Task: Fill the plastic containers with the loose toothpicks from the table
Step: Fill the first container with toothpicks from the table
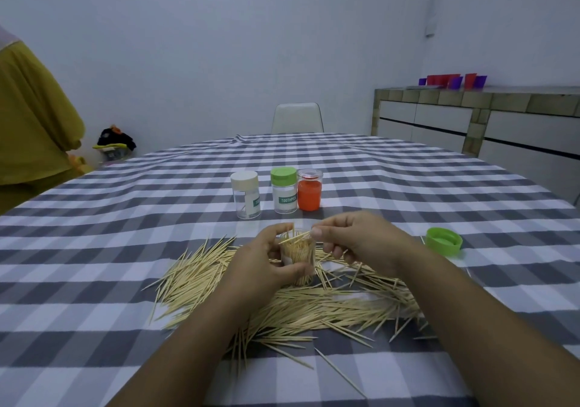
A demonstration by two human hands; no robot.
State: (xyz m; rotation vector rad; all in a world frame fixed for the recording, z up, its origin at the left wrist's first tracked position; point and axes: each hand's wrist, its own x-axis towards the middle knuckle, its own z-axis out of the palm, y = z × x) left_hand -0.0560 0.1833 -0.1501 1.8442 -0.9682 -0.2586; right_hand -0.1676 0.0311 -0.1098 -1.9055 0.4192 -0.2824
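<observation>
A clear plastic container (298, 251), open at the top and packed with toothpicks, is gripped by my left hand (266, 262) just above the table. My right hand (354, 240) pinches a few toothpicks at the container's mouth, with more tucked under its fingers. A large heap of loose toothpicks (314, 309) spreads over the checked cloth beneath and around both hands. Behind stand three closed containers: one with a cream lid (245, 194), nearly empty, one with a green lid (284, 190), and an orange one (310, 193).
A loose green lid (444, 241) lies on the cloth to the right. The round table (94, 249) wears a grey and white checked cloth. A white chair (297, 117) stands at the far side, a person in a yellow top (31, 108) at the left, a sideboard (486, 124) at the right.
</observation>
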